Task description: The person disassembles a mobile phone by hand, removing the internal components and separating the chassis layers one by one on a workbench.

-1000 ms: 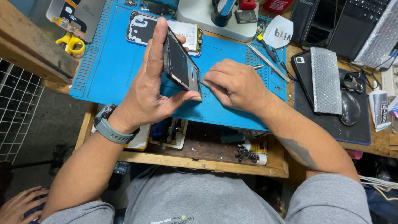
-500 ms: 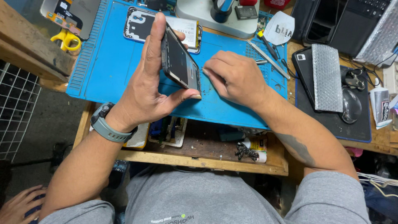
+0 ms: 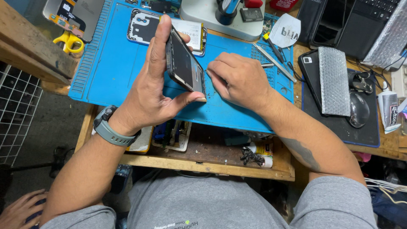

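Note:
My left hand point(image 3: 150, 91) grips a dark smartphone point(image 3: 185, 63) on edge above the blue work mat point(image 3: 110, 68), fingers along its far side and thumb under its lower corner. A grey watch sits on that wrist. My right hand point(image 3: 237, 78) rests curled on the mat just right of the phone, fingertips close to the phone's lower right edge; whether it pinches a small tool is hidden. Behind the phone an opened phone back with a white battery point(image 3: 186, 27) lies flat on the mat.
Metal tweezers point(image 3: 275, 63) lie on the mat's right part. A black pad point(image 3: 339, 123) carries a silver bubble-wrap pouch point(image 3: 335, 80) and a mouse point(image 3: 359, 108). Yellow scissors point(image 3: 68, 40) lie far left. A wooden shelf point(image 3: 203, 163) holds small parts. Another person's hand point(image 3: 19, 210) shows at bottom left.
The view shifted slightly. My left hand still holds the phone on edge, and my right hand has edged a little closer to its lower edge.

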